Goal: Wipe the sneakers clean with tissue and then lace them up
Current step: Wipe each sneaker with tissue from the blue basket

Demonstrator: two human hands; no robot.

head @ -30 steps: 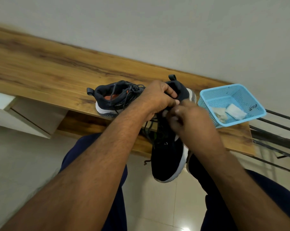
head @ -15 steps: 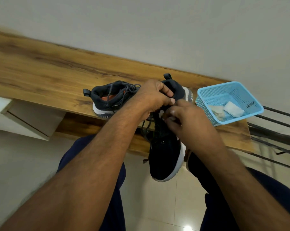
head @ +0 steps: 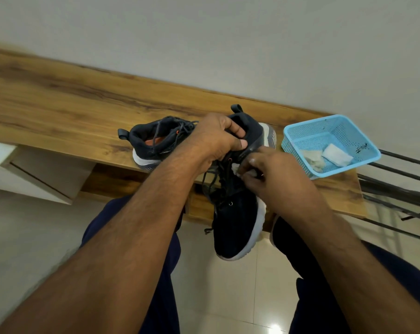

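Black knit upper and a pale rubber sole: the near sneaker (head: pixel 238 220) hangs toe-down off the desk (head: pixel 59 112) edge, above my lap. It looks light, and soft across the toe, so I judge the stiffer collar and heel are the places to hold it. My left hand (head: pixel 218 138) is closed over that collar, fingers hooked inside the opening. My right hand (head: pixel 271 169) is pinched shut just beside the laces (head: pixel 218 174), on what looks like a white scrap of tissue (head: pixel 236 168), though the fingers hide most of it. The laces hang loose and limp; they will slip unless pinched near the tip. Further back, the second sneaker (head: pixel 153 143) rests on the desk. To the right, the blue mesh basket (head: pixel 308 131) holds two tissue wads, one soiled (head: pixel 312 160), one white (head: pixel 336 154).
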